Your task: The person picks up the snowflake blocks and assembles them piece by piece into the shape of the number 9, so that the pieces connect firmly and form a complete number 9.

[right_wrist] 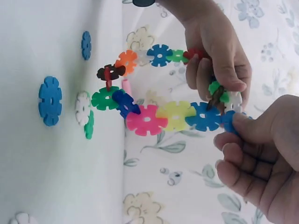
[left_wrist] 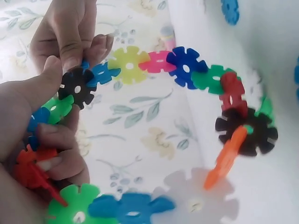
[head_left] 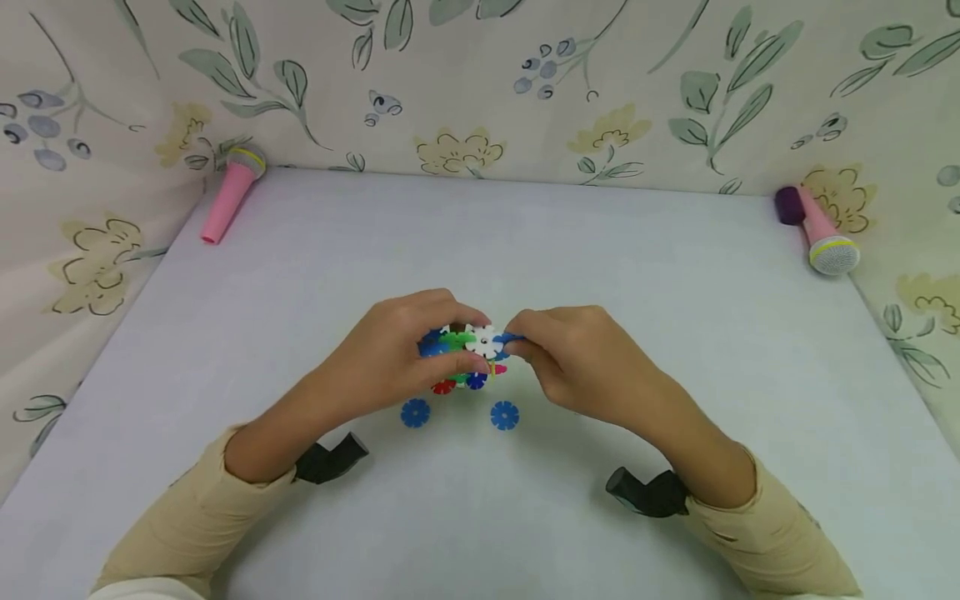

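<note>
A chain of interlocking snowflake discs in many colours hangs in a loop, its pink disc (right_wrist: 147, 120) and yellow disc (right_wrist: 175, 115) low in the right wrist view. My left hand (head_left: 405, 350) grips one stretch of this chain, fingers and thumb curled round several discs. Opposite, my right hand (head_left: 592, 358) pinches a small blue disc (right_wrist: 229, 122) between thumb and forefinger, at the edge of the chain beside another blue disc (right_wrist: 203, 116). A black disc (left_wrist: 78, 88) shows at the left fingertips. Fingers hide part of the joint between the hands.
Two loose blue discs, one at left (head_left: 416, 412) and one at right (head_left: 505, 415), lie on the white table (head_left: 480, 517) nearer the body. A pink toy microphone (head_left: 228, 196) lies at the back left, another (head_left: 821, 229) at the right edge. Floral cloth (head_left: 465, 92) hangs behind.
</note>
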`<state>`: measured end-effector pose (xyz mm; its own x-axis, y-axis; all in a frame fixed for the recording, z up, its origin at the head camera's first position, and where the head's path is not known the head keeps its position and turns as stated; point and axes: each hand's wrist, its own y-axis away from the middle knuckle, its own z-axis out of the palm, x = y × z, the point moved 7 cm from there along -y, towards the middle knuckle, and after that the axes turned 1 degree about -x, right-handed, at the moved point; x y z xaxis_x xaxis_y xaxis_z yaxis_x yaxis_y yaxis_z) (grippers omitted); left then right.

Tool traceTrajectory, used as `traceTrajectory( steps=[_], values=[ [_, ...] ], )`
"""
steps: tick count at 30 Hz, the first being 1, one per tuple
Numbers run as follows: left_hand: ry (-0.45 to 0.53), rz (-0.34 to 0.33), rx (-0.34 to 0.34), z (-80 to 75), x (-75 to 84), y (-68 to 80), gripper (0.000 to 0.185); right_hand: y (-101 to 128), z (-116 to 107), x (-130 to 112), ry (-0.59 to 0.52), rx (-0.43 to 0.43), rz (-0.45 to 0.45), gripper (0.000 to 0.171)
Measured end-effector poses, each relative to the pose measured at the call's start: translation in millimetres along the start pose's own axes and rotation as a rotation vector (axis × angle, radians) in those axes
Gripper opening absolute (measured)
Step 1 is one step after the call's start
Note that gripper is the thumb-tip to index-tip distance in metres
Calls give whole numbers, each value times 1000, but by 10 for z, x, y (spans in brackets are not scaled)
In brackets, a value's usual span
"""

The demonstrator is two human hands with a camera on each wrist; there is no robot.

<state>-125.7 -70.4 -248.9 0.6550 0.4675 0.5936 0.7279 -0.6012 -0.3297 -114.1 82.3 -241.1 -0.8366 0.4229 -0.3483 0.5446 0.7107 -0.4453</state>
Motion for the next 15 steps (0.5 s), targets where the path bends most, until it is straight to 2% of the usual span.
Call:
traceTrajectory(
  steps=[3,5,7,10,13,15],
  values=[
    [-62,4,13,-60,17,1,41,-10,-37,82,-86,-21,46,24],
    [-98,-9,10,-99,13,3,41,8,-24,189,-105,-112,140,30],
    [-110,-38,2,-132,-3,7,39,84,39,335,-86,-274,286,33],
    [-105,-72,-2,-171,-26,17,38,294,196,561,28,-580,505,36],
    [-95,-78,2,-193,-36,32,40,477,353,712,142,-815,617,38],
    [-90,-75,4,-198,-40,45,41,525,429,772,192,-877,635,39]
  ],
)
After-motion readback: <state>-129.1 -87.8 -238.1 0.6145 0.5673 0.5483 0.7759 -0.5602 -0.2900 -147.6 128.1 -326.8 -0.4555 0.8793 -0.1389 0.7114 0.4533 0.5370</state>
